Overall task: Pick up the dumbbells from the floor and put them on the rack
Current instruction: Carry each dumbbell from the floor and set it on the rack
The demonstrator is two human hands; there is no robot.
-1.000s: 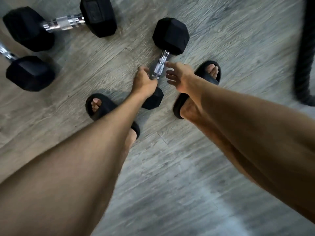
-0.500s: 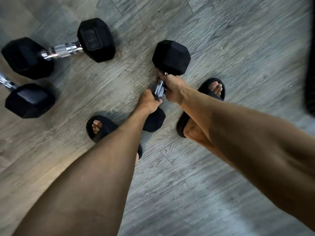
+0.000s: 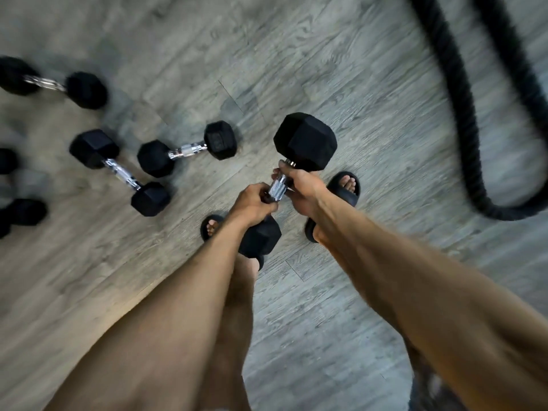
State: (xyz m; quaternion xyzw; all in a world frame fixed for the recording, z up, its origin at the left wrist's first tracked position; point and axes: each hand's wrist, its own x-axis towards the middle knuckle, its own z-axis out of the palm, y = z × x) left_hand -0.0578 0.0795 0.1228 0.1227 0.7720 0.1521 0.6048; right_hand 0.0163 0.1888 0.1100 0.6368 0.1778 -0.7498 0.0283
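A large black hex dumbbell [image 3: 305, 140] with a knurled chrome handle hangs above the grey wood floor, between my feet. My left hand [image 3: 252, 203] grips the near part of its handle and my right hand [image 3: 299, 185] grips the far part, just under the upper head. Its lower head sits below my left wrist. Two smaller dumbbells lie on the floor to the left: one [image 3: 186, 149] with its handle running left to right, another [image 3: 121, 173] lying diagonally. The rack is not in view.
More black dumbbells lie blurred at the far left, one [image 3: 53, 84] near the top and others at the edge [image 3: 26, 212]. A thick black rope [image 3: 462, 93] curves across the floor at the right. My feet wear black slides [image 3: 350, 197].
Both hands have closed on the handle and raised the big dumbbell off the floor. The view has pulled back, bringing more dumbbells and the rope into sight.
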